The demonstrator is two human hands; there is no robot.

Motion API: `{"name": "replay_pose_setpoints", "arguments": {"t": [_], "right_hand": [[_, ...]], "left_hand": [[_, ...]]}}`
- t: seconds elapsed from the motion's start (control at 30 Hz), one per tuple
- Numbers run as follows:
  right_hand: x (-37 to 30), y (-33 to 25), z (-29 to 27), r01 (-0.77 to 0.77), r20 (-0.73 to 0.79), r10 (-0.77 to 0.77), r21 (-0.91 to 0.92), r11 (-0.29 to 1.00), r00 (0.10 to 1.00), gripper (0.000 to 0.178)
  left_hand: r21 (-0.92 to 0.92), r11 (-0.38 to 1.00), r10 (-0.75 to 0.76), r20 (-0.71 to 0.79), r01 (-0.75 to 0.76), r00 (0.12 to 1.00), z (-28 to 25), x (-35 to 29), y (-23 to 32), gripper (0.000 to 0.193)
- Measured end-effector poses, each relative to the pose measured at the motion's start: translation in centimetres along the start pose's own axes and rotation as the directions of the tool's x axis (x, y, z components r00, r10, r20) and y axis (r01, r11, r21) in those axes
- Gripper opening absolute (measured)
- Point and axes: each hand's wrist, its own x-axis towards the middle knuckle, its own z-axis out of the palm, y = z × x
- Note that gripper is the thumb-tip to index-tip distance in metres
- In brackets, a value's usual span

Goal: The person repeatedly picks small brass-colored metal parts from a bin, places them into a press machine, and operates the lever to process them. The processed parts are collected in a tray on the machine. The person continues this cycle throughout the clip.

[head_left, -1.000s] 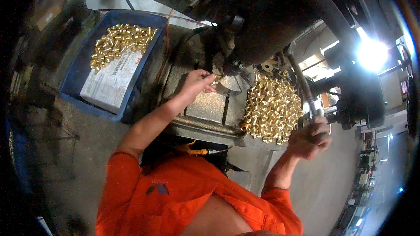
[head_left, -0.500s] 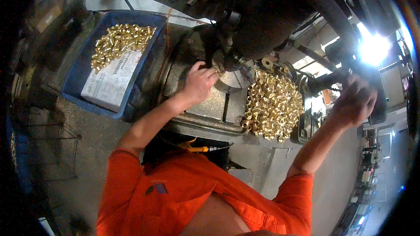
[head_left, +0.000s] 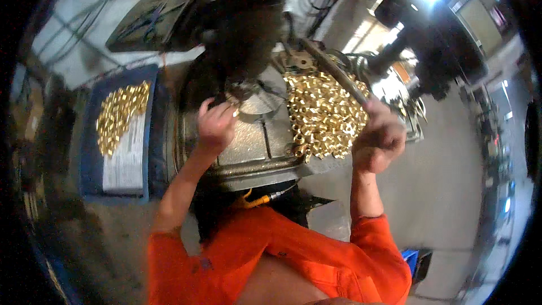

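Observation:
My left hand (head_left: 216,129) is at the drill press, its fingers bent in a pinch just under the dark chuck (head_left: 241,89). A small brass piece (head_left: 235,112) shows at its fingertips, beside a round metal fixture (head_left: 261,104) on the press table (head_left: 243,144). With its fingers wrapped round the end of a long metal feed lever (head_left: 339,73), my right hand (head_left: 381,138) is closed to the right of a heap of brass fittings (head_left: 327,116). The chuck and my fingers partly hide the brass piece.
At the left stands a blue bin (head_left: 89,172) with more brass pieces (head_left: 121,113) and a white printed box (head_left: 125,161). A dark tray (head_left: 152,20) with tools lies at the back left. An orange-yellow air gun (head_left: 259,200) hangs below the table's front edge.
My right hand has come down and inward with the lever, to beside the brass heap. My left hand stays by the chuck. The whole view has turned and shifted.

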Motion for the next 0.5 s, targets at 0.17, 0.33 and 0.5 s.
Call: {"name": "replay_pose_setpoints", "arguments": {"t": [0.17, 0.33, 0.5], "right_hand": [[-2.3, 0.0, 0.5, -0.293, 0.024, 0.3, -0.155, 0.944, 0.954, 0.055], [-9.0, 0.7, 4.5, -0.328, 0.463, 0.581, -0.517, 0.79, 0.669, 0.047], [-9.6, 0.3, 4.2, -0.399, 0.421, 0.61, -0.488, 0.776, 0.671, 0.028]], "left_hand": [[-0.1, 0.994, -0.039, 0.064, 0.046, 0.997, -1.6, 0.7, 2.2, 0.017], [-0.233, 0.953, 0.227, 0.121, -0.194, 0.966, -1.0, 0.5, 6.0, 0.031], [-0.246, 0.927, 0.323, 0.133, -0.285, 0.937, -0.6, 1.5, 8.6, 0.03]]}}
